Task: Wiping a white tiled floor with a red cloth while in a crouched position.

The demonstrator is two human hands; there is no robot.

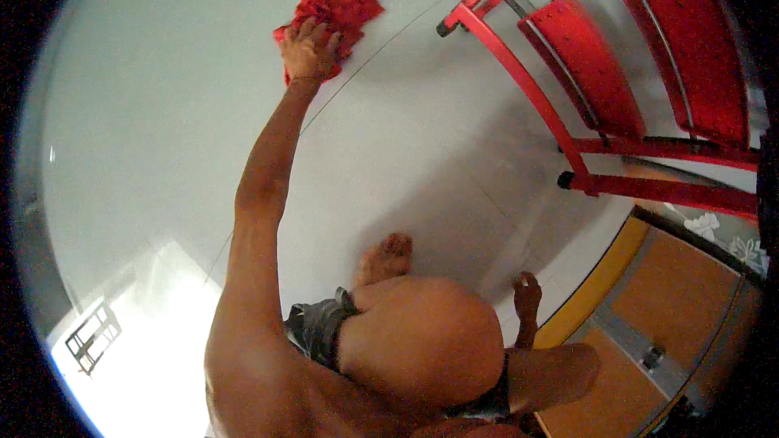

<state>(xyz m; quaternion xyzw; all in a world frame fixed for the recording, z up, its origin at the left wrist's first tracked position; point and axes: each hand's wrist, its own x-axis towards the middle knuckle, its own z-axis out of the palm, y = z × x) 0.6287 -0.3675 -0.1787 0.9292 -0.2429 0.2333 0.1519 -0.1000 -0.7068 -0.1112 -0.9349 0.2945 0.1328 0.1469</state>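
My left hand [309, 52] lies palm down on a crumpled red cloth [350, 9], its fingers spread and curled over it. The cloth rests on the pale, smooth tiled floor [164, 128], left of a thin tile joint. My left arm is stretched far forward. My right hand is out of view. Before me are my bent knee [426, 334], a bare foot [386, 258] on the floor, and what looks like my other foot [527, 298] in shadow farther right.
A red metal stand [517, 73] with wide red panels and black foot caps is at the upper right. Below it is a brown panelled piece of furniture [663, 280] with a yellow edge and grey strip. Bright light glares at the lower left, around a dark grille-like shape [93, 336].
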